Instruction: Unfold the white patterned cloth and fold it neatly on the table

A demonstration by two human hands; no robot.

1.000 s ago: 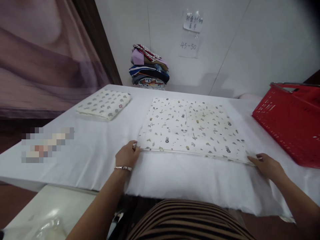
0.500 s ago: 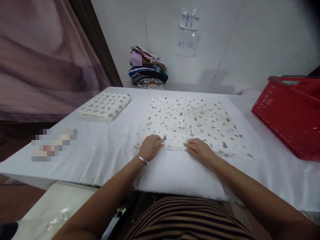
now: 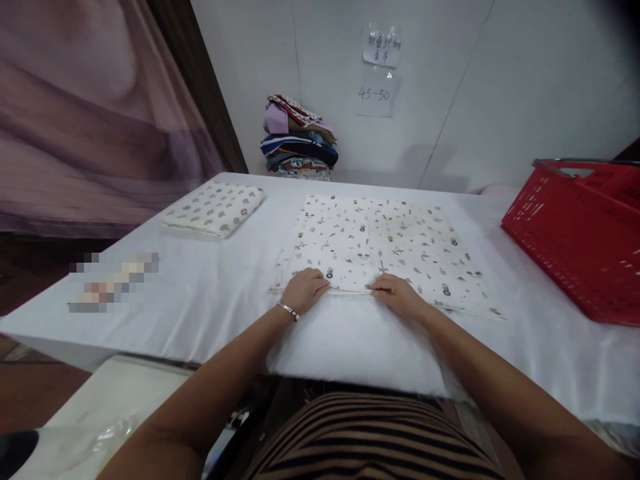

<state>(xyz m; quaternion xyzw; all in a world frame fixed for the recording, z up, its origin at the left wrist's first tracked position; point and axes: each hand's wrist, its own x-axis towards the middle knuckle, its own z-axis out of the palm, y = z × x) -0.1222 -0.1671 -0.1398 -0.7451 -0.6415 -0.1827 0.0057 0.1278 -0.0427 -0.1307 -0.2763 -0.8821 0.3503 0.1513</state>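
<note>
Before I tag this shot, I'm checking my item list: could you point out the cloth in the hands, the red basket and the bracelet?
Cloth (image 3: 379, 245): head view, middle of its printed top.
Red basket (image 3: 575, 243): head view, its side wall.
Bracelet (image 3: 287, 309): head view, its visible band.

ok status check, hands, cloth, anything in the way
Left hand and right hand pinching cloth at near edge. Mostly flat on table. Red basket off right, second cloth off left, neither touching it.
</note>
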